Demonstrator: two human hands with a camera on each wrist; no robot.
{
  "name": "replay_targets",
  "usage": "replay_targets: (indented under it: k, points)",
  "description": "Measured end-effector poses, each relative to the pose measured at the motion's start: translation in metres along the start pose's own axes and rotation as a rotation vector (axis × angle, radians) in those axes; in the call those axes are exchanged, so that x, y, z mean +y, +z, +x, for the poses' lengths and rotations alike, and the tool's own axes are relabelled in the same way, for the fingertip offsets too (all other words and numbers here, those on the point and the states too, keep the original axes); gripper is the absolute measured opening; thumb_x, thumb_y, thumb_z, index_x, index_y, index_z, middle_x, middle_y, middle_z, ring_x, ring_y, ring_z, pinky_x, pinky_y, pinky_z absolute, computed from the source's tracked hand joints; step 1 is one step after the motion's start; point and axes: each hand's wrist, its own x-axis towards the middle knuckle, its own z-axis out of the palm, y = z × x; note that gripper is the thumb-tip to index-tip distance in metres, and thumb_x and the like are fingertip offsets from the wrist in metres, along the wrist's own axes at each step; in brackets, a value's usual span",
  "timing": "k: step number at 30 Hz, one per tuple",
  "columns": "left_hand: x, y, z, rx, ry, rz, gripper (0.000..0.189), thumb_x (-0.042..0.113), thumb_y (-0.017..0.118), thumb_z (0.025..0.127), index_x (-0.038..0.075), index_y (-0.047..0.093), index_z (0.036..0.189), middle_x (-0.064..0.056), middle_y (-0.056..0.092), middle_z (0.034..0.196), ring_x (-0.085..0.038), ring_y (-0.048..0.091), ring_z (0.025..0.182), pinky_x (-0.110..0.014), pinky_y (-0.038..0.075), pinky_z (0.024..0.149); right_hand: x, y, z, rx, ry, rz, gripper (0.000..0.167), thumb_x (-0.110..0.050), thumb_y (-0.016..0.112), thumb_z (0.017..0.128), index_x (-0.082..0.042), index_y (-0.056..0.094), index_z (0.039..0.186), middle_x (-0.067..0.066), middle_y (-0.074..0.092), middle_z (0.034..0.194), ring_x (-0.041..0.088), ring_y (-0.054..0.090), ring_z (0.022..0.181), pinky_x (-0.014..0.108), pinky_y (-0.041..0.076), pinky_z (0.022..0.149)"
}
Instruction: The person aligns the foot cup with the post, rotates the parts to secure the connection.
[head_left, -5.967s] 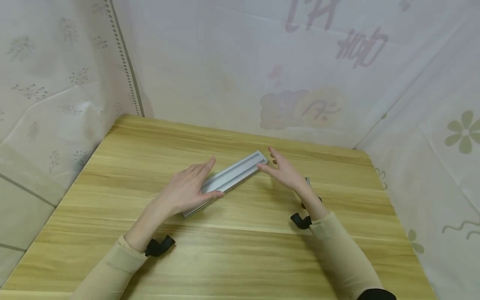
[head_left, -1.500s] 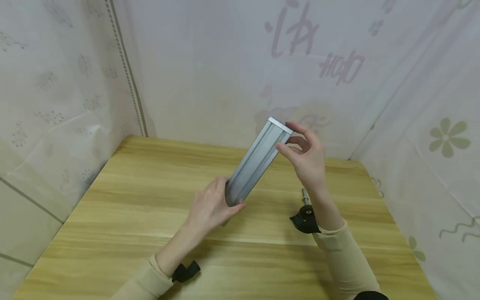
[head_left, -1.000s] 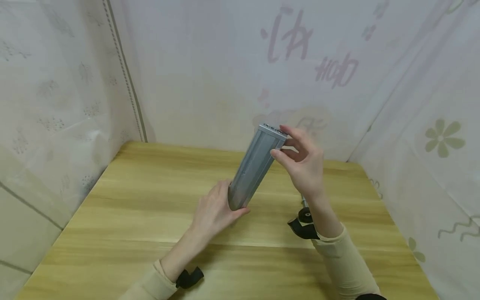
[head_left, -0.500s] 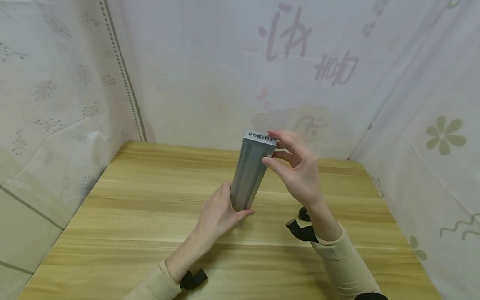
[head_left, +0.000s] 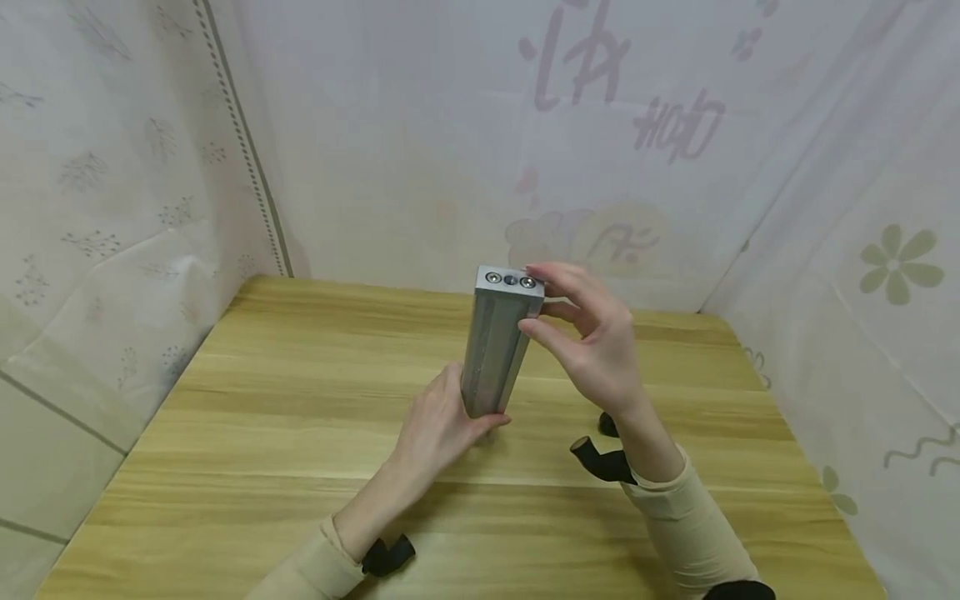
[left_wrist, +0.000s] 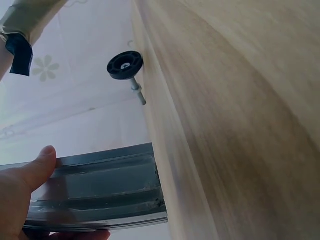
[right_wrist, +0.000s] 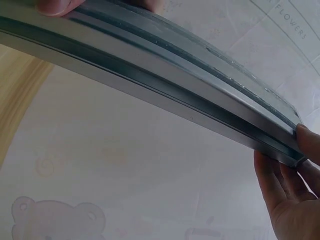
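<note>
A length of silver aluminium profile [head_left: 497, 346] stands nearly upright, its lower end right at the wooden table in the left wrist view. Its top end plate, facing up, has three round holes in a row; the outer two hold screws. Low on the profile, my left hand [head_left: 431, 429] grips it with the thumb across the front. My right hand [head_left: 600, 354] pinches the upper right edge just below the end plate, thumb in front and fingers behind. Grooves run along the profile [right_wrist: 165, 80] in the right wrist view, with right-hand fingers [right_wrist: 275, 185] at its far end.
A black round levelling foot [left_wrist: 125, 65] with a threaded stud rests on the table [head_left: 262, 400], mostly hidden behind the right wrist in the head view. Black curved pieces [head_left: 600, 462] sit at both wrists. Patterned cloth walls [head_left: 390, 167] enclose the table's back and sides.
The profile lay flat on the table with both hands open beside it. It has since been gripped, lifted and swung upright, its top moving left until the end plate shows.
</note>
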Motion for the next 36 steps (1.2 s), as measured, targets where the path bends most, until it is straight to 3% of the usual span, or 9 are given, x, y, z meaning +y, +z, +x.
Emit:
replay_targets:
  k: [36]
  points:
    - [-0.009,0.006,-0.003,-0.05,0.03,-0.01,0.07,0.04,0.09,0.076,0.008,0.051,0.124,-0.009,0.071,0.108,-0.021,0.071,0.094,-0.035,0.06,0.077,0.009,0.004,-0.016,0.014,0.011,-0.008,0.059,0.022,0.075,0.076,0.011,0.061,0.132,0.027,0.063,0.13,0.017,0.066,0.115,0.032,0.06,0.09]
